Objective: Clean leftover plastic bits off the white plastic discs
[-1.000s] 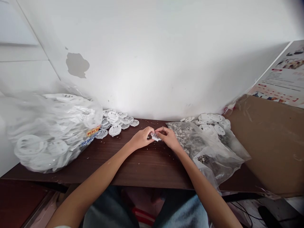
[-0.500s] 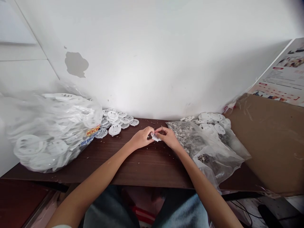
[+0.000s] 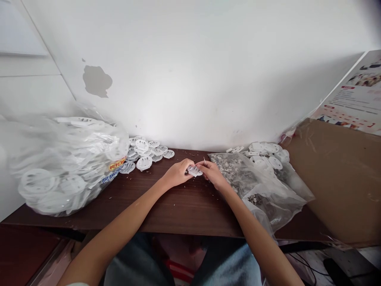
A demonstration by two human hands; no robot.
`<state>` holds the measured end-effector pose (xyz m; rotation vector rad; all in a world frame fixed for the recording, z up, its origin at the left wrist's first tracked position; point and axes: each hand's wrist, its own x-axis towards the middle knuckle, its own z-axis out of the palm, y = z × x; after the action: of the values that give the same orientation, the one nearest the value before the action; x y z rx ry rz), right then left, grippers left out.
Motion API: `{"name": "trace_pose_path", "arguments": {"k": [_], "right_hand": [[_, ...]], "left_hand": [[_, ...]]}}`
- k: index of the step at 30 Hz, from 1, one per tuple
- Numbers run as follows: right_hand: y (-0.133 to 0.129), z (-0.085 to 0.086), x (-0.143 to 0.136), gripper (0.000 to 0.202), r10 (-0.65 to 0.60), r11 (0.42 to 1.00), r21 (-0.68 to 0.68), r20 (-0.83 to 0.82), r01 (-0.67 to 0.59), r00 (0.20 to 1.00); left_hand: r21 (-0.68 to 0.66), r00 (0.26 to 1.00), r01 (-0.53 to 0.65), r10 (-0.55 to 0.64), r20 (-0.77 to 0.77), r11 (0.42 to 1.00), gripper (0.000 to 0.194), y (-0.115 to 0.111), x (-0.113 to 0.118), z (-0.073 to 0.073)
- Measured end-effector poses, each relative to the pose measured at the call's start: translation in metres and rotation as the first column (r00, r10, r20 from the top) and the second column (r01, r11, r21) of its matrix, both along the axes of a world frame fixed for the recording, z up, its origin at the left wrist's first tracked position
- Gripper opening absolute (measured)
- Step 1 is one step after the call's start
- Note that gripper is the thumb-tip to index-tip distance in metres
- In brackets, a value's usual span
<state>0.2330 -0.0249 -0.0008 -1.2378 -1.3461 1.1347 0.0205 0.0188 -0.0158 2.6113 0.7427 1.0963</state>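
Near the middle of the dark table, my left hand (image 3: 179, 172) is closed on the left edge of a round white plastic piece (image 3: 195, 171) with slots. The fingers of my right hand (image 3: 212, 173) are pinched together at the piece's right side, with a thin tool (image 3: 204, 161) sticking up between them. Its lower part is hidden by the fingers. Similar slotted discs (image 3: 144, 163) lie in a pile to the left. Right of my right hand, a clear bag (image 3: 268, 190) holds many small metallic bits (image 3: 229, 167).
A large clear bag of white discs (image 3: 68, 182) fills the table's left side. White round pieces (image 3: 275, 162) are heaped at the back right, beside a brown cardboard sheet (image 3: 336, 174). A white wall (image 3: 190, 79) rises behind the table (image 3: 190, 214).
The white piece has turned so its slotted face shows more. My right fingers have shifted slightly to the right, and the thin tool now points more upright.
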Motion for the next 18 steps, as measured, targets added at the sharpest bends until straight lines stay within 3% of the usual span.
{"name": "trace_pose_path", "arguments": {"k": [6,12,18], "right_hand": [[0.002,-0.0046,-0.0004,0.036,-0.033,0.998,-0.051,-0.071,0.03,0.997],[0.0022,-0.0059,-0.0006,0.038,-0.024,0.999,-0.041,-0.089,0.02,0.996],[0.0029,-0.0083,-0.0021,0.038,-0.04,0.998,-0.047,-0.075,0.036,0.996]], "left_hand": [[0.16,1.0,0.01,-0.007,-0.018,0.987,0.021,0.0005,0.0026,0.0048],[0.231,0.999,0.012,-0.003,-0.037,0.973,0.015,0.0027,0.0032,0.004],[0.311,0.987,0.113,-0.071,-0.144,0.943,0.021,0.0074,0.0003,0.0023]]}}
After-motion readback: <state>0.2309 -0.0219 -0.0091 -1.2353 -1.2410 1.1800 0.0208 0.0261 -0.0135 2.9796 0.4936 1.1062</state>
